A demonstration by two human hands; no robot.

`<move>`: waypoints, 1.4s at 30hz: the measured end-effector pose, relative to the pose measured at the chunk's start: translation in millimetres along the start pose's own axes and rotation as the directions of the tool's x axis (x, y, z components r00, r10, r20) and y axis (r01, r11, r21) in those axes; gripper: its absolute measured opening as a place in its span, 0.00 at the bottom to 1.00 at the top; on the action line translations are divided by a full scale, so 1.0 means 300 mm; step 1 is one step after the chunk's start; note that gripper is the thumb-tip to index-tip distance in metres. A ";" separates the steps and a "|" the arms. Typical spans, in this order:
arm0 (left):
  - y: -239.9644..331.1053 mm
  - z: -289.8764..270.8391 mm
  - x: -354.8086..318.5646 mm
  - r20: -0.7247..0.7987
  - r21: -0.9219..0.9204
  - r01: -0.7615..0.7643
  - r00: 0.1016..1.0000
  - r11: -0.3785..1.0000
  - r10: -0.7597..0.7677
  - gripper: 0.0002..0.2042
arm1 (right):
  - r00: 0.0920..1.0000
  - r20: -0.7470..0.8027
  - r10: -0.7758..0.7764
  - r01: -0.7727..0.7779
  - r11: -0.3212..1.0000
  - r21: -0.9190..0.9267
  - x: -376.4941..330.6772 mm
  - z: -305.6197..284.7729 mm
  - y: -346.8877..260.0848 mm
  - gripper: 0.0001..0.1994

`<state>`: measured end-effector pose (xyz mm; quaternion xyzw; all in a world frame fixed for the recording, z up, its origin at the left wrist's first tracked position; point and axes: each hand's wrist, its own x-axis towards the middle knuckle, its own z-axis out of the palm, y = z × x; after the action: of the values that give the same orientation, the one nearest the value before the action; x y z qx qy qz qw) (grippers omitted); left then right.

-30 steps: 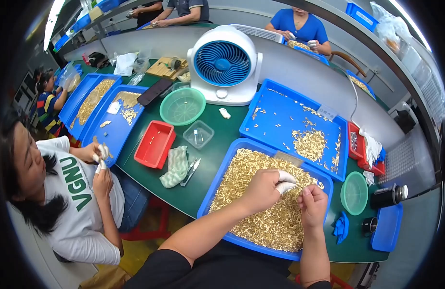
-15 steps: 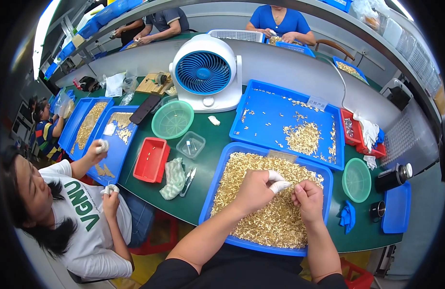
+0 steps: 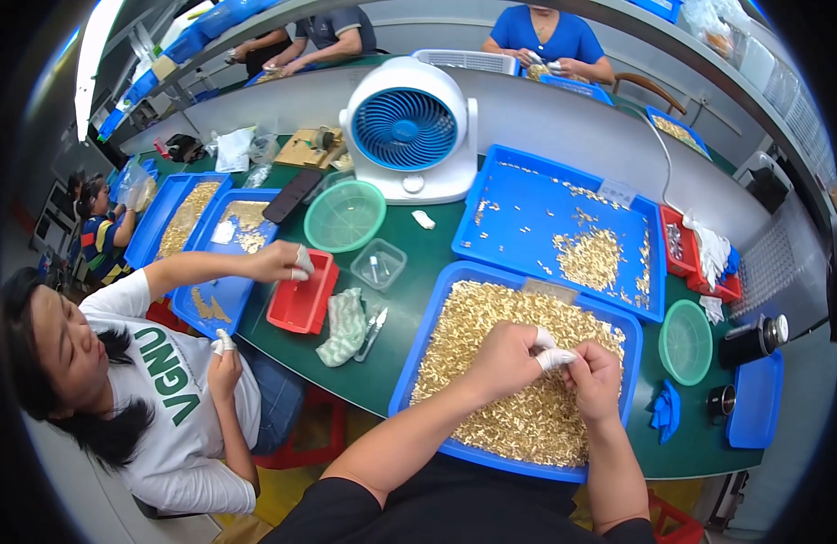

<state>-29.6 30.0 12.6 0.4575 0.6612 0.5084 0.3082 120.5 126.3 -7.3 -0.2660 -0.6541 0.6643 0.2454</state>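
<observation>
Both my hands are close together above a blue tray (image 3: 527, 467) heaped with small gold-coloured metal pieces (image 3: 491, 417). My left hand (image 3: 511, 358) has white coverings on its thumb and finger, and their tips are pinched together. Bare-fingered, my right hand (image 3: 593, 376) is closed too, its thumb and forefinger meeting the left fingertips. Whatever lies between the fingertips is hidden or too small to name. Just beyond is a second blue tray (image 3: 518, 204), with a looser pile of gold pieces (image 3: 589, 258) toward its right side.
At left, a co-worker's hand (image 3: 287, 261) reaches over a red bin (image 3: 296, 313). Nearby are a green basket (image 3: 344, 216), a clear container (image 3: 379, 263), a cloth (image 3: 342, 328) and a cutter (image 3: 371, 334). A fan (image 3: 408, 127) stands behind; another green basket (image 3: 685, 342) and a black flask (image 3: 752, 342) sit right.
The whole view has shifted slightly. My hands have drawn closer together, fingertips now meeting. The co-worker's far hand has moved from near the face to over the red bin.
</observation>
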 end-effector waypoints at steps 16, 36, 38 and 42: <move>-0.067 0.037 -0.008 0.444 0.501 -0.499 0.850 0.707 0.284 0.08 | 0.982 -0.151 0.117 -0.054 0.928 0.368 0.044 -0.039 0.010 0.10; -0.042 -0.012 0.024 -0.102 -0.073 -0.235 0.969 0.969 0.227 0.07 | 0.999 -0.035 0.022 -0.014 0.978 0.210 0.022 -0.039 -0.024 0.10; -0.042 -0.010 0.019 -0.085 -0.097 -0.243 0.968 0.965 0.236 0.07 | 0.999 -0.023 0.024 -0.019 0.982 0.189 0.018 -0.037 -0.027 0.10; -0.047 -0.008 0.020 -0.072 -0.115 -0.240 0.970 0.964 0.233 0.07 | 1.000 -0.006 0.012 -0.010 0.983 0.185 0.020 -0.036 -0.035 0.10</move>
<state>-38.1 33.6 0.3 0.4984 0.5780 0.5944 0.2534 123.2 138.7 3.1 -0.2481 -0.5873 0.7225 0.2676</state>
